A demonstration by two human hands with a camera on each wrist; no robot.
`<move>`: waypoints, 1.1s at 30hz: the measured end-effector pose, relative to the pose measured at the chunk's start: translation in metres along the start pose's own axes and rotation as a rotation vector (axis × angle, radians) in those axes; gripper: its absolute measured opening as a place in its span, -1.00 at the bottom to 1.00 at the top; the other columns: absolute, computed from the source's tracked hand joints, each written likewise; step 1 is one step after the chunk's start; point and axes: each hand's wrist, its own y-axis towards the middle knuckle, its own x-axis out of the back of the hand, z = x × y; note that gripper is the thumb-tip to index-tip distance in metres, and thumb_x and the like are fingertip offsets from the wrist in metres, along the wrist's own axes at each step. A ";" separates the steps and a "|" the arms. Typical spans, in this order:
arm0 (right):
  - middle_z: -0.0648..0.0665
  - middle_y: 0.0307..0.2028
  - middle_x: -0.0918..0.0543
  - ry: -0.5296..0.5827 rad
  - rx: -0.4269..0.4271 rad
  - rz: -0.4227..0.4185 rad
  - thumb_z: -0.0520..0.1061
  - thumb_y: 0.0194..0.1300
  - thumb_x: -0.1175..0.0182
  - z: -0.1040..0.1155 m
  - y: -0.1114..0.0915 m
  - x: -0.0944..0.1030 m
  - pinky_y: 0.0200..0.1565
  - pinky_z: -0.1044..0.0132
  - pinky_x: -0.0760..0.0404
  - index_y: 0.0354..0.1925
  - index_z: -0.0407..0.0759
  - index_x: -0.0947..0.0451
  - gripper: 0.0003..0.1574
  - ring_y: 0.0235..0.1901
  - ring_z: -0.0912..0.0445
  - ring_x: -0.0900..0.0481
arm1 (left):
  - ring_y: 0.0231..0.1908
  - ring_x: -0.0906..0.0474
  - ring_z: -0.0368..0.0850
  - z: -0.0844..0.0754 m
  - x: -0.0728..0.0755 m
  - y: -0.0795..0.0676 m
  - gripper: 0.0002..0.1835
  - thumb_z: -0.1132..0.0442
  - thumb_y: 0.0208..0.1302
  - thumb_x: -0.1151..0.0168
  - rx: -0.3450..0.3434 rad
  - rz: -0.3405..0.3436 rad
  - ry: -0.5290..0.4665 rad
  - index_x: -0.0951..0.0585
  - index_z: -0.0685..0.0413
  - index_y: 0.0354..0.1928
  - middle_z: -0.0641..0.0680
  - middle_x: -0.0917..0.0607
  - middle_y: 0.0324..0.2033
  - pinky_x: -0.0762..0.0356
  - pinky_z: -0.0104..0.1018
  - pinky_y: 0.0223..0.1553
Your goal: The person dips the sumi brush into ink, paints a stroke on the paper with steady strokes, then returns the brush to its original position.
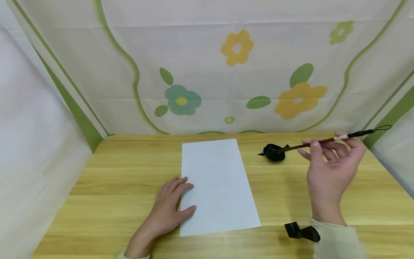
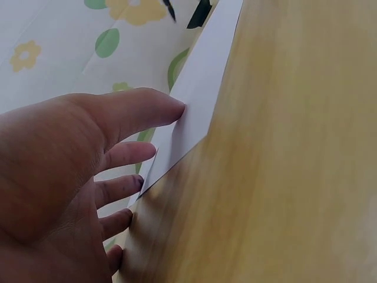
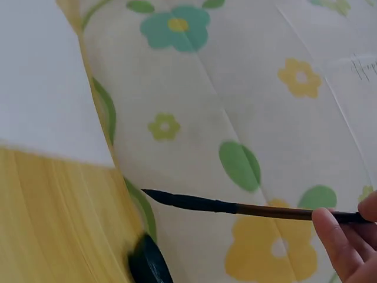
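Observation:
A blank white sheet of paper [image 1: 216, 187] lies on the wooden table. My left hand [image 1: 169, 208] rests at its left edge, thumb and fingertips touching the sheet with the fingers spread and relaxed. In the air at the right, my right hand [image 1: 333, 169] pinches a brush [image 1: 300, 146] with a brown handle and a dark, wet-looking tip [image 3: 188, 201]. Below that tip in the head view sits a small black ink dish [image 1: 274, 157], partly covered by the brush. From the right wrist view, the bristles are apart from the dish.
The wooden table [image 1: 113, 194] ends at a pale curtain [image 1: 194, 46] printed with flowers, which hangs behind it and at both sides. A black strap [image 1: 300, 232] hangs by the right sleeve [image 1: 336, 239].

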 end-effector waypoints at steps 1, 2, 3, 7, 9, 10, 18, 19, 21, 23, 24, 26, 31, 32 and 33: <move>-0.31 -0.11 -0.57 0.014 -0.004 0.017 -0.45 0.37 -0.31 -0.001 -0.004 -0.004 -0.23 0.13 -0.85 0.14 -0.18 -0.40 -0.51 -0.23 -0.14 -0.81 | 0.67 -0.09 0.32 0.000 -0.001 0.001 -0.45 0.03 0.35 -0.50 -0.003 0.001 0.002 -0.60 -0.14 0.34 0.11 -0.42 0.59 0.14 0.43 0.65; -0.31 -0.12 -0.57 0.027 -0.007 0.030 -0.46 0.38 -0.31 -0.001 -0.009 -0.009 -0.22 0.11 -0.85 0.14 -0.18 -0.40 -0.52 -0.23 -0.15 -0.81 | 0.67 -0.10 0.32 -0.001 -0.002 0.002 -0.45 0.03 0.35 -0.50 -0.006 0.001 0.002 -0.60 -0.14 0.34 0.11 -0.42 0.58 0.14 0.43 0.65; -0.32 -0.12 -0.56 0.043 -0.019 0.040 -0.46 0.39 -0.31 -0.001 -0.015 -0.015 -0.22 0.10 -0.85 0.13 -0.19 -0.39 -0.53 -0.22 -0.16 -0.82 | 0.67 -0.10 0.32 -0.001 -0.003 0.002 -0.46 0.03 0.34 -0.50 -0.006 0.002 -0.001 -0.61 -0.14 0.33 0.11 -0.42 0.58 0.14 0.43 0.65; -0.33 -0.12 -0.57 0.099 -0.069 0.054 -0.46 0.40 -0.30 0.000 -0.040 -0.039 -0.20 0.07 -0.87 0.09 -0.19 -0.36 -0.55 -0.19 -0.20 -0.82 | 0.68 -0.08 0.32 -0.003 -0.006 0.004 -0.46 0.03 0.34 -0.50 0.003 0.009 -0.016 -0.60 -0.13 0.32 0.11 -0.41 0.59 0.18 0.43 0.66; -0.32 -0.11 -0.58 0.101 -0.093 0.056 -0.45 0.41 -0.30 0.001 -0.054 -0.050 -0.19 0.08 -0.87 0.07 -0.16 -0.34 -0.56 -0.17 -0.18 -0.83 | 0.68 -0.07 0.32 -0.003 -0.006 0.004 -0.46 0.03 0.34 -0.50 0.010 0.010 -0.020 -0.60 -0.13 0.32 0.11 -0.40 0.60 0.19 0.43 0.66; -0.31 -0.11 -0.59 0.100 -0.101 0.059 -0.44 0.42 -0.30 0.000 -0.061 -0.055 -0.18 0.08 -0.87 0.06 -0.16 -0.33 -0.57 -0.15 -0.18 -0.83 | 0.68 -0.06 0.32 -0.003 -0.006 0.004 -0.45 0.03 0.34 -0.50 0.014 0.010 -0.022 -0.60 -0.12 0.33 0.11 -0.40 0.60 0.19 0.43 0.66; -0.24 -0.11 -0.60 0.018 -0.084 0.178 -0.41 0.48 -0.25 -0.012 -0.103 -0.079 -0.14 0.15 -0.88 0.10 -0.21 -0.31 -0.62 -0.07 -0.10 -0.84 | 0.66 -0.09 0.33 -0.001 -0.007 0.003 -0.50 0.08 0.32 -0.51 -0.003 -0.026 -0.013 -0.63 -0.06 0.27 0.11 -0.40 0.58 0.11 0.50 0.62; -0.24 -0.11 -0.60 0.011 -0.076 0.196 -0.41 0.49 -0.25 -0.013 -0.106 -0.081 -0.14 0.16 -0.88 0.11 -0.24 -0.31 -0.62 -0.07 -0.08 -0.84 | 0.66 -0.10 0.34 -0.001 -0.008 0.003 -0.50 0.09 0.32 -0.52 -0.011 -0.034 -0.016 -0.64 -0.05 0.26 0.12 -0.39 0.58 0.10 0.52 0.61; -0.23 -0.11 -0.61 0.008 -0.066 0.225 -0.41 0.49 -0.24 -0.015 -0.110 -0.084 -0.14 0.15 -0.88 0.10 -0.25 -0.32 -0.63 -0.08 -0.06 -0.84 | 0.64 -0.10 0.36 -0.001 -0.008 0.003 -0.51 0.12 0.31 -0.52 -0.027 -0.048 -0.024 -0.65 -0.02 0.25 0.13 -0.39 0.57 0.09 0.54 0.58; -0.23 -0.11 -0.62 0.010 -0.064 0.247 -0.41 0.49 -0.24 -0.016 -0.114 -0.086 -0.12 0.13 -0.88 0.09 -0.26 -0.32 -0.65 -0.07 -0.07 -0.84 | 0.63 -0.12 0.37 -0.001 -0.007 0.002 -0.52 0.14 0.30 -0.53 -0.044 -0.059 -0.027 -0.65 0.00 0.23 0.15 -0.40 0.56 0.07 0.56 0.57; -0.23 -0.11 -0.63 0.012 -0.067 0.256 -0.41 0.49 -0.24 -0.017 -0.115 -0.086 -0.11 0.13 -0.88 0.09 -0.26 -0.32 -0.66 -0.07 -0.07 -0.84 | 0.63 -0.12 0.38 -0.001 -0.007 0.002 -0.52 0.15 0.29 -0.53 -0.053 -0.063 -0.027 -0.65 0.01 0.22 0.16 -0.40 0.56 0.07 0.56 0.56; -0.24 -0.10 -0.63 0.020 -0.076 0.275 -0.41 0.50 -0.23 -0.018 -0.118 -0.088 -0.09 0.11 -0.87 0.09 -0.26 -0.32 -0.66 -0.06 -0.08 -0.84 | 0.61 -0.13 0.39 -0.001 -0.007 0.002 -0.53 0.17 0.29 -0.53 -0.071 -0.069 -0.022 -0.66 0.03 0.21 0.16 -0.41 0.55 0.04 0.57 0.55; -0.25 -0.08 -0.63 0.038 -0.101 0.315 -0.39 0.52 -0.22 -0.021 -0.123 -0.092 -0.04 0.08 -0.87 0.10 -0.28 -0.31 -0.67 -0.01 -0.11 -0.83 | 0.63 -0.10 0.39 -0.001 -0.004 0.004 -0.51 0.18 0.29 -0.53 -0.067 -0.060 -0.006 -0.65 0.05 0.23 0.11 -0.46 0.52 0.01 0.56 0.55; -0.24 -0.07 -0.64 0.040 -0.106 0.321 -0.39 0.52 -0.22 -0.022 -0.125 -0.092 -0.03 0.08 -0.87 0.10 -0.29 -0.31 -0.67 -0.01 -0.11 -0.83 | 0.64 -0.09 0.39 -0.001 -0.004 0.004 -0.51 0.18 0.29 -0.53 -0.058 -0.055 -0.005 -0.65 0.05 0.24 0.10 -0.47 0.51 0.02 0.55 0.56; -0.24 -0.07 -0.64 0.041 -0.112 0.325 -0.39 0.52 -0.21 -0.022 -0.126 -0.093 -0.03 0.08 -0.87 0.10 -0.29 -0.31 -0.68 -0.01 -0.10 -0.84 | 0.65 -0.07 0.38 -0.001 -0.003 0.004 -0.50 0.18 0.29 -0.53 -0.047 -0.046 -0.005 -0.65 0.04 0.25 0.09 -0.49 0.49 0.04 0.54 0.58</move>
